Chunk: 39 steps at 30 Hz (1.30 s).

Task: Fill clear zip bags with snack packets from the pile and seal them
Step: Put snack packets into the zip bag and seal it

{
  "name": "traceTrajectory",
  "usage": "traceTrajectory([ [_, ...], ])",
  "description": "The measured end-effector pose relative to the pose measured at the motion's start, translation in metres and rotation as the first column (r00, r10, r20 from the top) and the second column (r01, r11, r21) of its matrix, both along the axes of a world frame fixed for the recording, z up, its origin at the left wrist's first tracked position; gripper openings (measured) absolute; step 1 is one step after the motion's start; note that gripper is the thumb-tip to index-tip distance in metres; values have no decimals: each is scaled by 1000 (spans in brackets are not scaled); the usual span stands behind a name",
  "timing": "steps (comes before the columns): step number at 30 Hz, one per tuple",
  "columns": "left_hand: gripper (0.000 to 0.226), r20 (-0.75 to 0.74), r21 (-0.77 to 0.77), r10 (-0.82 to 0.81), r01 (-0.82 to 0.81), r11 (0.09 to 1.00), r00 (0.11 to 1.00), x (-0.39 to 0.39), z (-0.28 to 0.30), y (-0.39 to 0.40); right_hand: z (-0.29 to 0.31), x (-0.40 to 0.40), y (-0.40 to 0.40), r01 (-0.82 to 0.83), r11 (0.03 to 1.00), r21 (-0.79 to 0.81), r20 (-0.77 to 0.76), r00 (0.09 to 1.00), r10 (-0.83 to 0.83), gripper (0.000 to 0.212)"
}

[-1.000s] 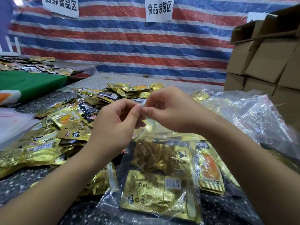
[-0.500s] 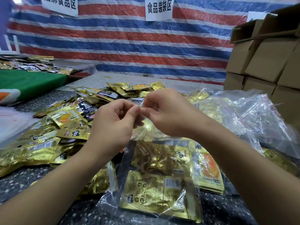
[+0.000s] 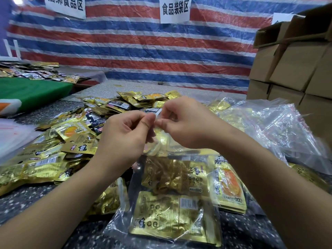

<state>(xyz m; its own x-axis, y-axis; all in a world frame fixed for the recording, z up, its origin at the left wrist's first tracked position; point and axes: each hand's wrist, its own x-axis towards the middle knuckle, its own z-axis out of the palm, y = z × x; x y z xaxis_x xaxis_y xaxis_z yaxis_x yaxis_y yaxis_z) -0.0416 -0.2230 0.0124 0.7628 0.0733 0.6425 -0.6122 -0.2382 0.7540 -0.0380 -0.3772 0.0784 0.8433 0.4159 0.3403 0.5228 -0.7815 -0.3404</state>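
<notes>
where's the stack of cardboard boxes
In the head view the cardboard boxes are stacked at far right against the striped tarp, behind the crumpled clear bags.

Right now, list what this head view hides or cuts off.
- Zip strip of the clear bag: the left hand and right hand pinch its top edge, and their grip covers whether it is sealed.
- Packets inside: overlapped, so no count is possible.
- White sign: top cut by the frame edge.
- Cardboard boxes: cut off at the right edge.
</notes>
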Motion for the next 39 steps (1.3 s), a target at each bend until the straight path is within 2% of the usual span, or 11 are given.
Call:
traceTrajectory([
  [7, 30, 40, -43, 83, -81, 996, 996, 3, 6, 8, 9, 3, -10, 37, 999, -28, -8, 999, -37, 24],
  [14, 35, 30, -52, 132, -130, 990, 991, 10, 6, 19, 16, 8, -31, 37, 993, -114, -82, 996, -47, 20],
  [24, 38, 22, -72, 159, -157, 985, 987, 15, 7, 28, 16, 22, -59, -52, 995, -82, -28, 998, 50, 14],
  [39, 35, 17, -121, 142, -139, 983, 990, 20, 5, 28, 13, 26, -64, -128, 988, -89, -38, 991, 125, 22],
])
